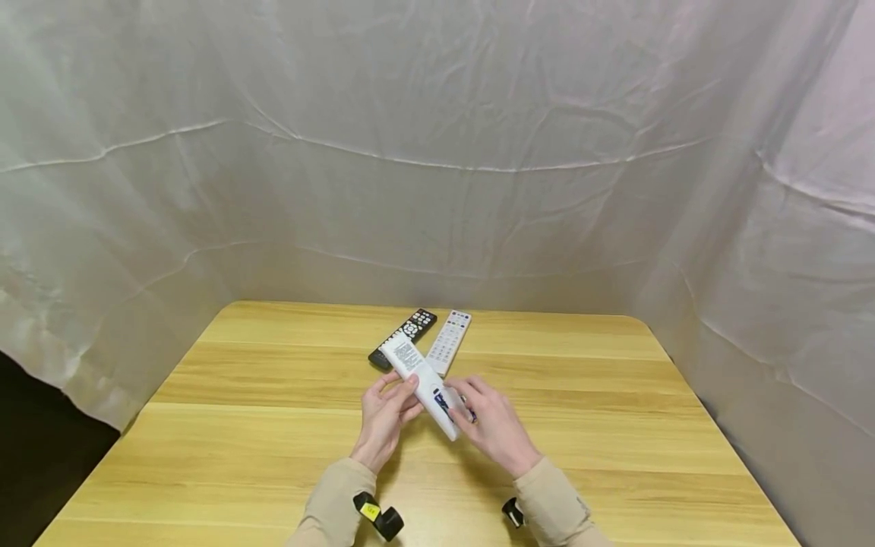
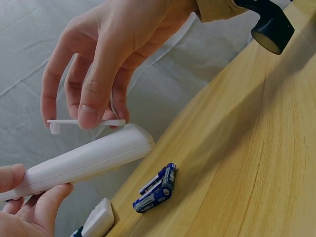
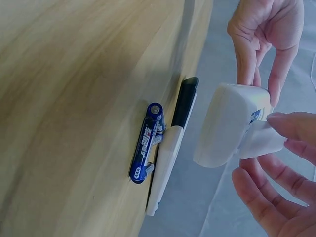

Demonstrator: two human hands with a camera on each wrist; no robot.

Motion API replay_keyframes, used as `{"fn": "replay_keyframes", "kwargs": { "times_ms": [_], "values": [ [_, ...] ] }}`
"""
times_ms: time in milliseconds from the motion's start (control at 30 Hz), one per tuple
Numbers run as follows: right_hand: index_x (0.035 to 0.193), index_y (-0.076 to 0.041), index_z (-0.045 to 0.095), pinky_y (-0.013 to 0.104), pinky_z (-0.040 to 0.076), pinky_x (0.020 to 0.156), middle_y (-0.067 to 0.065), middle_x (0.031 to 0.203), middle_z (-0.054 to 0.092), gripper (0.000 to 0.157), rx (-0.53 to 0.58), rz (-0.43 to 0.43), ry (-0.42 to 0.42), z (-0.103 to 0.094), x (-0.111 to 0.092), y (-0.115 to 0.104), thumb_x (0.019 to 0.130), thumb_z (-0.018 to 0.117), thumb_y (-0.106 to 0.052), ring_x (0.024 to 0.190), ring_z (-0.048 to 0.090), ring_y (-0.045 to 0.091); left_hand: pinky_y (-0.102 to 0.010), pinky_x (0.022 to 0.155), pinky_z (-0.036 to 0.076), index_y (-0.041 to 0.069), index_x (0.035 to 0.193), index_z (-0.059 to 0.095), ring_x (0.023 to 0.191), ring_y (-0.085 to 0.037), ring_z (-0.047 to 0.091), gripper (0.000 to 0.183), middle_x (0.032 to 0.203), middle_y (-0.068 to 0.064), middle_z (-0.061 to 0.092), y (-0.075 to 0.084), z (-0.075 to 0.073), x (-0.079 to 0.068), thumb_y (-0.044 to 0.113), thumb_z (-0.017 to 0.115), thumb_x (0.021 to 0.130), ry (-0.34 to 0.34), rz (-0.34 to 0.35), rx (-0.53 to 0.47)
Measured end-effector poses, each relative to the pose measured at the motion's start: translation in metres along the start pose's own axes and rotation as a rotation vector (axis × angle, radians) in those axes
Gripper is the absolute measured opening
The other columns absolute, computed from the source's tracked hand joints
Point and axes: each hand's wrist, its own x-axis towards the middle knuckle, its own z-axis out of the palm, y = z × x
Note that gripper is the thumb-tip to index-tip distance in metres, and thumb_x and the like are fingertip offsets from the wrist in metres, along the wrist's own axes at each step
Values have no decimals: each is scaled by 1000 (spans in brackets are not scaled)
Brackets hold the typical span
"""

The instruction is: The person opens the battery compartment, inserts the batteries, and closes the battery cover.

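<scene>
My left hand (image 1: pixel 379 422) grips a white remote control (image 1: pixel 418 370) above the table, its printed back turned up. In the head view its battery compartment (image 1: pixel 443 403) is uncovered and shows dark blue inside. My right hand (image 1: pixel 495 425) pinches the white battery cover (image 2: pixel 112 122) between thumb and fingers. In the left wrist view the cover lies nearly flat, one end close over the remote's end; in the right wrist view the cover (image 3: pixel 261 139) overlaps the compartment side. Blue AAA batteries (image 3: pixel 144 143) lie on the table below, mostly hidden by my right hand in the head view.
A black remote (image 1: pixel 424 319) and a second white remote (image 1: pixel 451 339) lie on the wooden table (image 1: pixel 273 425) behind the held one. Grey-white cloth (image 1: pixel 437 190) hangs behind and at both sides of the table. Each sleeve has a dark wrist device (image 1: pixel 379 516).
</scene>
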Motion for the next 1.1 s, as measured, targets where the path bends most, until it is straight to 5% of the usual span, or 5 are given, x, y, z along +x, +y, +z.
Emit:
{"fn": "replay_keyframes", "kwargs": {
  "times_ms": [467,1100],
  "values": [
    [125,-7,66,20,59,66,8,107,70,42,-32,-27,-56,0,4,-3,85,77,-10,82,67,17,-30,80,66,-7,133,44,83,-16,77,45,106,-18,76,0,1,0,6,66,96,-9,-5,9],
    [125,-4,67,13,52,61,8,100,67,39,-24,-20,-135,-2,5,-3,87,75,-11,76,63,16,-29,77,66,-7,131,45,80,-15,76,41,95,-8,77,0,3,-1,2,64,96,-28,11,12]
  ]
}}
